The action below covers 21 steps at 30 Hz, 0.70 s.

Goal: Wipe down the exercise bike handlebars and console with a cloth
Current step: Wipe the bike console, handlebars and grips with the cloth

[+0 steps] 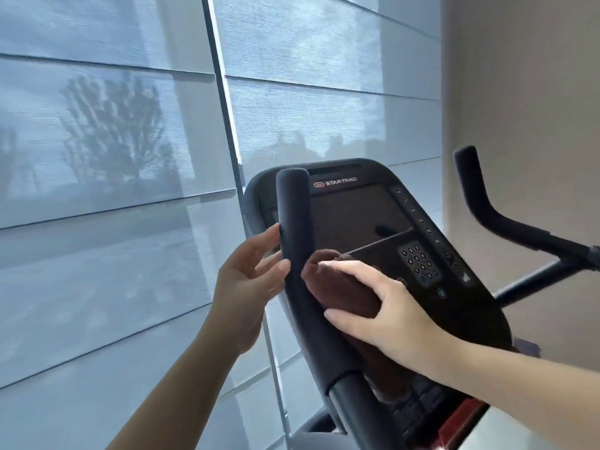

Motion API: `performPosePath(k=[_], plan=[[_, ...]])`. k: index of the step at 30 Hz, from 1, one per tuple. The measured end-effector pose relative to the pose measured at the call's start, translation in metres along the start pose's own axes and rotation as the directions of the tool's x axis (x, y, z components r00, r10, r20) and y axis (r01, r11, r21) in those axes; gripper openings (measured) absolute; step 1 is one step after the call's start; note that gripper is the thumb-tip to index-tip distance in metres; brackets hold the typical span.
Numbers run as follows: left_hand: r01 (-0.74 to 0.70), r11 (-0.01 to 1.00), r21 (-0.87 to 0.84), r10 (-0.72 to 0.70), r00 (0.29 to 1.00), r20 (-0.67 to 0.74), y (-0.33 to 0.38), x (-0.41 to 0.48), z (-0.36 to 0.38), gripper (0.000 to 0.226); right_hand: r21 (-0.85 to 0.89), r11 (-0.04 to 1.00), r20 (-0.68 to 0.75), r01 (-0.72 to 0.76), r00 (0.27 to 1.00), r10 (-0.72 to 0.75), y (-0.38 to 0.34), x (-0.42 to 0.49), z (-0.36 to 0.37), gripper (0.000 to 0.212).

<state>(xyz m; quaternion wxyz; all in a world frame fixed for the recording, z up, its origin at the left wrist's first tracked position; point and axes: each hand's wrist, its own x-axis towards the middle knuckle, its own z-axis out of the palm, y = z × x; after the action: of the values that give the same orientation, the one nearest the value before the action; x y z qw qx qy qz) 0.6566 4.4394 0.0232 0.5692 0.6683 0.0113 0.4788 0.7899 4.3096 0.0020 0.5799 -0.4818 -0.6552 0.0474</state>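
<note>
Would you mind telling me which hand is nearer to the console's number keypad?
Right. The right hand, holding the brown cloth, sits just beside the keypad, to its lower left. The left hand is farther off, on the other side of the left handlebar.

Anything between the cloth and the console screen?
Nothing visible. The brown cloth, held by the right hand, sits against the left handlebar just below the console screen. The left hand touches the handlebar's outer side, off that path.

Two handlebars (pixel 293 222) (pixel 480 203), one either side of one console (pixel 357 206). One cloth (pixel 337 287) and two hands (pixel 246 280) (pixel 389 306) before the console.
</note>
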Motion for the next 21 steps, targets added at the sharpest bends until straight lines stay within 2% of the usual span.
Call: performPosePath(k=[2,4,6,8,11,15,21], plan=[[0.014,1.0,0.012,-0.014,1.0,-0.008,0.0,0.0,0.001,0.039,-0.012,1.0,0.023,-0.007,1.0,0.007,-0.003,-0.003,-0.005,0.049],[0.033,0.999,0.024,-0.032,0.999,-0.018,0.001,0.0,0.002,0.04,0.032,0.998,-0.113,0.047,0.993,-0.043,-0.008,0.012,-0.008,0.045],[0.042,0.998,0.043,-0.04,0.999,-0.037,0.003,-0.001,0.002,0.045,0.088,0.987,-0.29,0.133,0.952,-0.103,-0.015,0.042,-0.007,0.041],[0.046,0.998,0.042,-0.044,0.998,-0.05,0.004,-0.002,0.003,0.044,0.148,0.97,-0.368,0.192,0.921,-0.126,-0.021,0.072,-0.004,0.038],[0.05,0.998,0.04,-0.048,0.998,-0.05,0.005,-0.002,0.003,0.042,0.233,0.953,-0.327,0.195,0.938,-0.112,-0.018,0.093,0.001,0.036],[0.044,0.997,0.066,-0.04,0.997,-0.069,0.005,-0.003,0.005,0.04,0.252,0.946,-0.265,0.206,0.954,-0.138,-0.008,0.091,-0.001,0.041],[0.056,0.998,0.043,-0.053,0.996,-0.069,0.005,-0.004,0.007,0.041,0.128,0.977,-0.236,0.172,0.962,-0.139,-0.011,0.076,0.001,0.049]])
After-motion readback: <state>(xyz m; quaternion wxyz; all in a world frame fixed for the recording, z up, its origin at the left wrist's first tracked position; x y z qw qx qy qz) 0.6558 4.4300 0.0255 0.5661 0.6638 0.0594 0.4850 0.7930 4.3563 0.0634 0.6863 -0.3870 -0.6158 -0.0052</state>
